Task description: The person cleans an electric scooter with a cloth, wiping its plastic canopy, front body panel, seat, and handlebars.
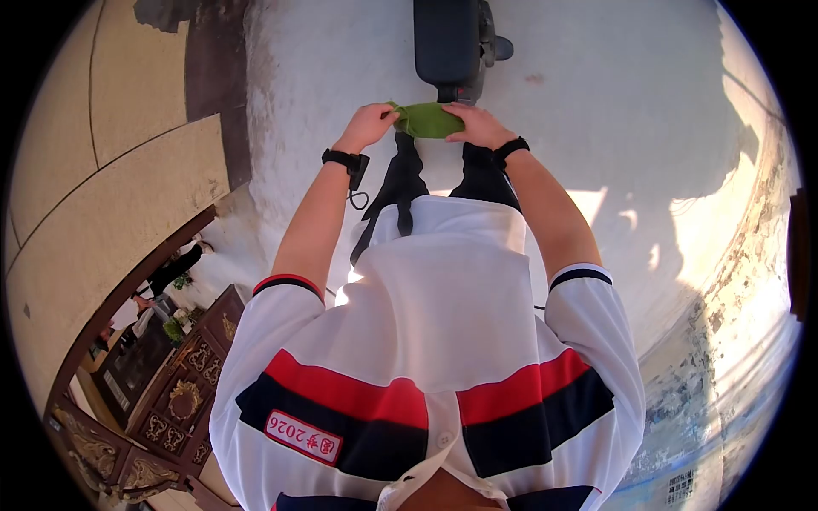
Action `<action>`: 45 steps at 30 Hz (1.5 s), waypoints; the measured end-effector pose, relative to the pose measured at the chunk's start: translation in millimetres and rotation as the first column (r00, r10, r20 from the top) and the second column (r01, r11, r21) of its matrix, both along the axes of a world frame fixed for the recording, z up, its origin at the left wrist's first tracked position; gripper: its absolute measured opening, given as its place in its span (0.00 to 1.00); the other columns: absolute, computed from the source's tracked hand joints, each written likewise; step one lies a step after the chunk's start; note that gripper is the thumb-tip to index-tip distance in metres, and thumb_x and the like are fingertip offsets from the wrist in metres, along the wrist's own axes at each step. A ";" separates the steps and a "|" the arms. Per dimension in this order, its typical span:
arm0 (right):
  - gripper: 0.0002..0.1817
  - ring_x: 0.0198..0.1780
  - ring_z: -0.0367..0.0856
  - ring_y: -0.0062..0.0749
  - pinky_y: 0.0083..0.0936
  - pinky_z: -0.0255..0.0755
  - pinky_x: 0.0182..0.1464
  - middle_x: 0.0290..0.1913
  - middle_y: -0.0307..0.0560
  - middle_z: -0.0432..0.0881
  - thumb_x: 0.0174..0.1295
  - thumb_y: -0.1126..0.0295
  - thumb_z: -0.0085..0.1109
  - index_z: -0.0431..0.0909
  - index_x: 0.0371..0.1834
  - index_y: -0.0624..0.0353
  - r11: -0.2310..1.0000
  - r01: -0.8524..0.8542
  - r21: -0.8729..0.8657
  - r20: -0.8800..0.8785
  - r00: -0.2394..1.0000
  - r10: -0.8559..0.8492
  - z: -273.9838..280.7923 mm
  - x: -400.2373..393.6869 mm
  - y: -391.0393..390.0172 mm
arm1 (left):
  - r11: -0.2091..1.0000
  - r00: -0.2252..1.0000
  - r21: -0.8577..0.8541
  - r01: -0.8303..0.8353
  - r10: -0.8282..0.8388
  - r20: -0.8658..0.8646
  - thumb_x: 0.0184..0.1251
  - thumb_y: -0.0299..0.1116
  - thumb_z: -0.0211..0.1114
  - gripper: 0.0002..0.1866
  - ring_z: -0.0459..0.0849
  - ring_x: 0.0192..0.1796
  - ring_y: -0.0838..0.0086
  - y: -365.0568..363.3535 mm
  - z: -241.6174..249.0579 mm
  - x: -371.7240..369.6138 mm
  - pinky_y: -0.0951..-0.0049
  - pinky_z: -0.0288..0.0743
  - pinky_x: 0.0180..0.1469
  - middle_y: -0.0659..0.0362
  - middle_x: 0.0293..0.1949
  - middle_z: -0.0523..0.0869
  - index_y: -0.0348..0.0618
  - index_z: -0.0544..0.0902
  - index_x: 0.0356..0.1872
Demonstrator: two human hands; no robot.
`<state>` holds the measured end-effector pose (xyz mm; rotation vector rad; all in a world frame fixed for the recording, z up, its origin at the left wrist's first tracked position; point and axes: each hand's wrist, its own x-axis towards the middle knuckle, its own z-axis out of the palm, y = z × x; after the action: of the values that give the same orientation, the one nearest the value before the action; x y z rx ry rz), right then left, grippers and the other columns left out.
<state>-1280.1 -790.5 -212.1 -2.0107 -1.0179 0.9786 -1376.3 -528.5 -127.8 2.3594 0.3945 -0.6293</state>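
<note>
Below a black device, left hand and right hand each grip-clench the green cloth.

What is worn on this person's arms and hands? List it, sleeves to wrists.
Both arms are bare below short white sleeves with dark cuff bands, the left one edged in red. A black wristband circles each wrist; the left band carries a small black device with a dangling cord loop. The left hand and right hand wear no gloves.
</note>
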 end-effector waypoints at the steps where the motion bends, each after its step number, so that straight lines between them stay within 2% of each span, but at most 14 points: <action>1: 0.43 0.65 0.75 0.50 0.42 0.70 0.66 0.68 0.53 0.74 0.48 0.50 0.75 0.70 0.69 0.51 0.999 0.022 0.030 0.059 0.998 -0.024 2.0 -5.0 -0.5 | 1.000 1.000 -0.006 0.015 -0.015 0.017 0.69 0.40 0.61 0.14 0.80 0.35 0.50 -2.9 1.9 -0.8 0.56 0.73 0.39 0.45 0.30 0.83 0.37 0.83 0.37; 3: 0.41 0.63 0.77 0.49 0.42 0.71 0.65 0.65 0.53 0.77 0.47 0.51 0.75 0.74 0.66 0.54 0.995 0.053 0.088 0.173 0.983 -0.068 6.2 -14.0 11.4 | 1.000 1.000 -0.019 0.012 -0.012 -0.013 0.69 0.40 0.62 0.14 0.80 0.35 0.50 2.0 7.1 -0.8 0.57 0.73 0.38 0.45 0.30 0.83 0.37 0.82 0.37; 6: 0.38 0.63 0.77 0.48 0.41 0.71 0.65 0.61 0.52 0.80 0.46 0.52 0.76 0.76 0.61 0.55 0.997 0.081 -0.009 0.150 0.985 -0.079 18.7 -19.4 24.9 | 0.999 0.999 -0.051 0.012 -0.010 0.039 0.69 0.40 0.62 0.14 0.80 0.34 0.50 13.6 10.0 -9.7 0.57 0.72 0.38 0.45 0.30 0.82 0.36 0.82 0.38; 12: 0.39 0.62 0.78 0.46 0.39 0.72 0.61 0.57 0.51 0.82 0.45 0.50 0.77 0.76 0.61 0.53 0.992 0.103 -0.079 0.300 0.951 -0.075 26.3 -32.0 46.0 | 0.993 0.998 -0.117 -0.021 0.028 0.055 0.69 0.39 0.62 0.13 0.79 0.34 0.51 35.8 13.5 -28.4 0.59 0.72 0.38 0.45 0.30 0.81 0.35 0.82 0.38; 15: 0.36 0.57 0.81 0.47 0.41 0.73 0.60 0.53 0.52 0.84 0.47 0.50 0.76 0.76 0.59 0.54 0.986 0.143 -0.082 0.368 0.924 -0.103 25.0 -41.2 53.0 | 0.993 0.998 -0.121 -0.001 0.009 0.068 0.69 0.38 0.63 0.13 0.79 0.33 0.52 41.6 12.5 -36.1 0.59 0.72 0.38 0.45 0.30 0.81 0.35 0.82 0.38; 18: 0.33 0.54 0.82 0.43 0.40 0.74 0.54 0.49 0.47 0.86 0.47 0.48 0.75 0.77 0.54 0.51 0.984 0.149 -0.099 0.409 0.907 -0.096 19.4 -46.7 64.8 | 0.991 0.995 -0.133 0.018 -0.004 0.101 0.69 0.38 0.63 0.13 0.79 0.33 0.52 49.0 9.3 -40.6 0.59 0.72 0.38 0.45 0.30 0.81 0.36 0.82 0.38; 24: 0.26 0.49 0.84 0.43 0.39 0.74 0.51 0.43 0.46 0.86 0.57 0.47 0.67 0.77 0.52 0.51 0.982 0.171 -0.076 0.523 0.846 -0.107 3.5 -59.4 86.3 | 0.993 0.999 -0.114 0.002 0.004 0.054 0.69 0.39 0.63 0.13 0.79 0.33 0.53 47.5 15.6 -35.6 0.59 0.72 0.38 0.46 0.31 0.82 0.36 0.82 0.39; 27: 0.25 0.48 0.85 0.44 0.40 0.74 0.52 0.43 0.46 0.87 0.60 0.47 0.64 0.78 0.52 0.52 0.987 0.153 -0.043 0.463 0.879 -0.116 1.2 -56.6 81.4 | 0.994 0.999 -0.106 0.015 -0.011 0.044 0.69 0.39 0.63 0.13 0.79 0.34 0.53 51.5 16.5 -33.5 0.60 0.72 0.38 0.46 0.31 0.81 0.37 0.82 0.39; 30: 0.28 0.48 0.85 0.45 0.41 0.74 0.54 0.43 0.45 0.87 0.59 0.43 0.63 0.79 0.54 0.52 0.987 0.152 -0.047 0.435 0.893 -0.117 3.1 -51.6 69.8 | 0.994 0.997 -0.089 0.059 -0.054 0.063 0.69 0.39 0.63 0.13 0.79 0.34 0.53 49.6 14.8 -24.4 0.60 0.72 0.39 0.46 0.32 0.81 0.37 0.82 0.40; 33: 0.33 0.53 0.84 0.45 0.42 0.73 0.59 0.48 0.48 0.86 0.58 0.39 0.62 0.78 0.59 0.52 0.982 0.140 -0.124 0.363 0.928 -0.086 6.3 -42.7 60.0 | 0.992 0.994 -0.091 0.085 -0.078 0.072 0.69 0.38 0.63 0.13 0.79 0.34 0.53 47.1 9.6 -15.6 0.60 0.72 0.39 0.46 0.32 0.81 0.36 0.81 0.40; 39: 0.42 0.67 0.73 0.49 0.42 0.67 0.68 0.62 0.55 0.78 0.59 0.34 0.57 0.73 0.68 0.54 0.959 0.108 -0.263 0.176 0.982 -0.062 23.4 -23.4 26.5 | 0.988 0.995 -0.115 0.103 -0.104 -0.003 0.69 0.38 0.63 0.13 0.78 0.33 0.54 21.0 9.1 3.7 0.61 0.72 0.38 0.46 0.31 0.81 0.37 0.82 0.39; 43: 0.42 0.68 0.70 0.54 0.42 0.65 0.70 0.65 0.59 0.75 0.62 0.34 0.55 0.72 0.68 0.57 0.966 0.202 -0.160 0.058 0.979 -0.195 7.3 -23.2 0.7 | 0.987 0.992 -0.117 0.114 -0.120 -0.044 0.70 0.39 0.62 0.13 0.79 0.33 0.53 3.7 2.8 9.7 0.59 0.72 0.38 0.45 0.32 0.82 0.37 0.82 0.39; 45: 0.41 0.68 0.71 0.56 0.41 0.65 0.70 0.66 0.60 0.74 0.64 0.36 0.52 0.72 0.68 0.60 0.965 0.234 -0.120 -0.005 0.972 -0.236 -5.2 -22.5 -7.6 | 0.986 0.987 -0.051 0.159 -0.160 -0.025 0.71 0.39 0.61 0.13 0.82 0.38 0.52 1.9 -6.6 14.7 0.59 0.74 0.40 0.46 0.36 0.83 0.38 0.82 0.41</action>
<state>-1302.6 -798.1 -217.3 -2.1570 -0.7044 0.9457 -1361.6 -526.6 -134.4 2.3528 0.2013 -0.7396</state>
